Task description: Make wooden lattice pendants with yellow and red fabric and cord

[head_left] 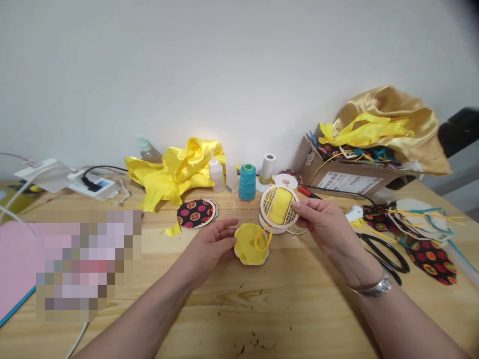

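- Two small handmade pieces sit close together at the middle of a wooden table (202,319): a round lattice disc (279,205) with a yellow fabric centre and a yellow scalloped piece (247,247).
- The disc is farther from the wearer and to the right; the scalloped piece is nearer and to the left. Both are about as wide as tall, with no clear long axis.
- A yellow cord loop (271,236) hangs from the disc's lower edge over the scalloped piece's upper right.
- The right hand (325,223) pinches the disc's right rim between thumb and fingers, tilting its face toward the wearer.
- The left hand (214,241), half open with fingers loosely curled, touches the scalloped piece's left edge. I cannot tell whether it grips.
- Just beyond the disc, to its left, stands a teal thread spool (247,183); a black patterned oval (195,213) lies beyond the left hand.
- Farther right are black-handled scissors (403,260) and a cardboard box (392,180) topped with satin cloth (407,114).
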The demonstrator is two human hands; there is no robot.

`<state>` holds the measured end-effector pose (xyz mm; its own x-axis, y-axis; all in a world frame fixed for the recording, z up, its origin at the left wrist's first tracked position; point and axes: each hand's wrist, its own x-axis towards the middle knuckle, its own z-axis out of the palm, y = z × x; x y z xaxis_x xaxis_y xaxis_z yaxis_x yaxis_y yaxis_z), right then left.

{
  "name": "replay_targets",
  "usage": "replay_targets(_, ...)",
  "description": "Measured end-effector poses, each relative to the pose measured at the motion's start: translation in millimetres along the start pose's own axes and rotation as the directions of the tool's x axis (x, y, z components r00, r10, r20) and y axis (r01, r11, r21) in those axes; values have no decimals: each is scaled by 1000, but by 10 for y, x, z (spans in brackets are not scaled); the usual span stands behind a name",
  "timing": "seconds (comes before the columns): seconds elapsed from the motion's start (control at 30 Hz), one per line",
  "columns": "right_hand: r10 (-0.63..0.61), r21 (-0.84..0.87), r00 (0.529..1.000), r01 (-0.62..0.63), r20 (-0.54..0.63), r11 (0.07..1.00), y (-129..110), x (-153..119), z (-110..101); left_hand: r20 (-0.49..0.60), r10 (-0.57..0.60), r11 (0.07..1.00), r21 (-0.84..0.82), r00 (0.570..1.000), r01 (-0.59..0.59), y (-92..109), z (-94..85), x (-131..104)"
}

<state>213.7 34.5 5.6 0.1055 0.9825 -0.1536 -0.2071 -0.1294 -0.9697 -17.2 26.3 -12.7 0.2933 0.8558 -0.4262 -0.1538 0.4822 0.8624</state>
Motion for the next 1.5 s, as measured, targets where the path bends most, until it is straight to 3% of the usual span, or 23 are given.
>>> replay_targets(0.1,9,-1,1000,-9,27,1000,10,-9,1,-9,40,989,141,999,-38,23,15,-17)
replay_targets(0.17,10,-5,999,-10,46,1000,18,-16,3,-18,155,923,360,988,-138,29,11,-33)
replay_targets(0.2,13,-7,998,-13,60,1000,19,-20,5,-24,250,852,481,968,-208,28,6,-42)
replay_targets(0.27,27,-9,995,-26,93,1000,14,-30,15,-29,465,683,647,885,-338,26,-4,-63)
replay_targets(0.33,55,-19,991,-53,119,998,3,-50,38,-60,569,643,654,820,-399,33,-3,-86)
replay_targets(0.37,70,-31,989,-66,127,997,-2,-64,56,-81,543,702,591,836,-398,41,3,-98)
replay_targets(0.4,79,-50,988,-73,132,996,-3,-80,78,-84,469,790,484,879,-375,53,13,-108)
replay_targets(0.47,85,-106,986,-70,147,992,4,-118,127,9,266,944,202,964,-262,76,36,-122)
replay_targets(0.53,82,-157,979,-53,184,986,27,-155,178,137,147,989,-11,980,-147,88,55,-127)
replay_targets(0.6,95,-189,970,-52,225,981,54,-180,220,180,111,991,-91,977,-96,89,63,-127)
replay_targets(0.83,112,-317,965,-32,238,948,77,-204,267,180,75,997,-51,981,-66,78,47,-133)
replay_targets(1.0,117,-295,958,-36,261,955,74,-213,257,130,126,989,54,983,-134,58,40,-128)
replay_targets(1.2,115,-341,964,-27,238,940,80,-204,245,184,165,984,39,969,-175,78,81,-167)
replay_targets(1.33,139,-333,958,-50,251,942,82,-200,239,247,260,964,-16,933,-264,83,84,-190)
replay_targets(1.5,150,-309,952,-62,268,949,76,-208,236,290,202,968,85,935,-235,72,62,-186)
